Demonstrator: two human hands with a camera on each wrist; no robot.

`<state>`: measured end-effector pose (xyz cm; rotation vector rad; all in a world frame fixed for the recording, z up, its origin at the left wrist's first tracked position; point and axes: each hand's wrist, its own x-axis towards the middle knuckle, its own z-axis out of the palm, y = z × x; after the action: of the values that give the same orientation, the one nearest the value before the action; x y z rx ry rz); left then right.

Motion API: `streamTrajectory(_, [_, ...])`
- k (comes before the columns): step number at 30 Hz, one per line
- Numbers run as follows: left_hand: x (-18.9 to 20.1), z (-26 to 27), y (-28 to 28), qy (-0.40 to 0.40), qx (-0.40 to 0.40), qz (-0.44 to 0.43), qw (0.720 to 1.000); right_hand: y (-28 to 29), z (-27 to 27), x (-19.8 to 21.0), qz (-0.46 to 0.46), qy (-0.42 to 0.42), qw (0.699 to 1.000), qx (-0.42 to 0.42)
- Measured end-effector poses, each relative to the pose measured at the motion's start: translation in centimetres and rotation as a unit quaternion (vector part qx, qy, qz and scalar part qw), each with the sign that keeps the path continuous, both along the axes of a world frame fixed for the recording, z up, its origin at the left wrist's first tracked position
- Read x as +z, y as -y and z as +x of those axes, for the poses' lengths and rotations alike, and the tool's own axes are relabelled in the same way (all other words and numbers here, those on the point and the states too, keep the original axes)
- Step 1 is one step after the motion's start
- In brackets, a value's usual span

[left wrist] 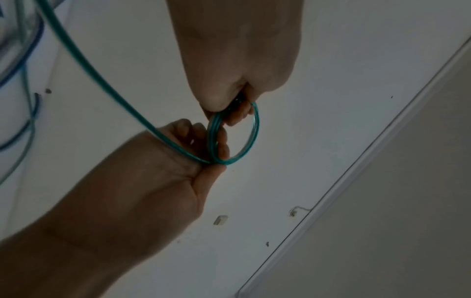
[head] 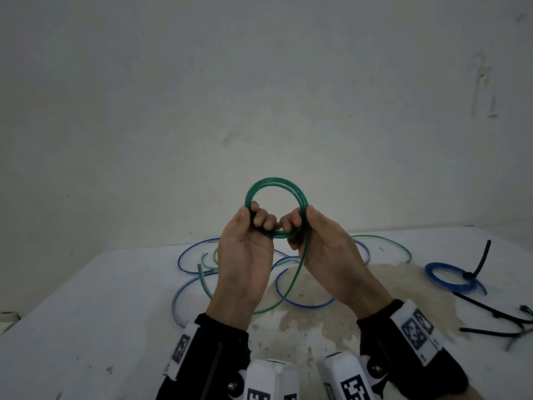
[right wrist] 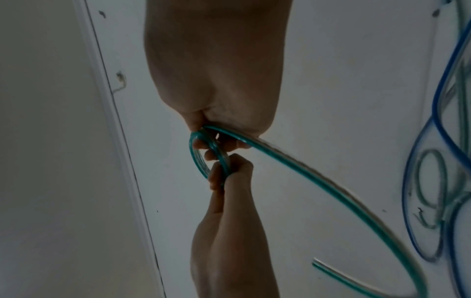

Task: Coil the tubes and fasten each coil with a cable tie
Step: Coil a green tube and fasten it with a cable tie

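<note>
The white worktop (head: pixel 86 298) carries a loose tangle of blue and green tubes (head: pixel 288 295), a blue coil (head: pixel 445 277) already cinched with a black tie, and spare cable ties (head: pixel 496 316) at the right. Above it, both hands hold a green coil (head: pixel 275 186) upright — the left hand (head: pixel 245 249) curls round its lower left, the right hand (head: pixel 328 249) pinches the lower right, where the free tail (head: pixel 291 284) drops to the worktop. Coiling of this tube looks about half done. Next the right hand likely needs to feed more tail round while the left keeps the loops together — slack could spring them open
</note>
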<state>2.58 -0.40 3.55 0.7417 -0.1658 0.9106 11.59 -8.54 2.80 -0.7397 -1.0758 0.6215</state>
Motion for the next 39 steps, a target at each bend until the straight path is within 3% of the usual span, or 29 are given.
streamTrajectory(4, [0.3,-1.2,-0.8,-0.095,-0.088,0.082,0.988,1.7,1.5,0.9,-0.049,0.079,0.995,-0.039])
streamTrajectory(8, [0.6,-2.3,-1.6,-0.208,-0.117,0.213,0.947,3.3,2.3,1.6,-0.136,0.194,0.971,-0.026])
streamTrajectory(13, [0.6,-2.4,-1.3,-0.238,-0.071,0.328,0.911,4.0,2.0,2.2,-0.207,0.261,0.942,-0.034])
streamTrajectory(18, [0.5,-1.6,-0.5,-0.250,0.030,0.343,0.905,3.5,1.6,2.2,-0.201,0.280,0.934,-0.098])
streamTrajectory(21, [0.4,-1.7,-0.4,-0.273,-0.009,0.322,0.906,3.3,1.5,2.2,-0.196,0.307,0.924,-0.113])
streamTrajectory(26, [0.9,-2.7,-1.0,-0.315,-0.048,0.364,0.875,3.4,1.0,2.1,-0.216,0.351,0.907,-0.090])
streamTrajectory(30, [1.0,-2.2,-0.4,-0.285,0.037,0.369,0.884,2.9,0.6,2.2,-0.186,0.345,0.911,-0.126])
streamTrajectory(32, [1.0,-1.6,0.0,-0.267,0.069,0.327,0.904,2.7,0.6,2.0,-0.167,0.331,0.918,-0.137])
streamTrajectory(35, [1.1,-1.2,0.1,-0.221,0.079,0.264,0.936,2.6,0.7,1.7,-0.151,0.302,0.935,-0.108])
streamTrajectory(39, [0.9,-0.9,0.2,-0.176,0.080,0.227,0.955,2.4,0.7,1.7,-0.133,0.297,0.938,-0.118])
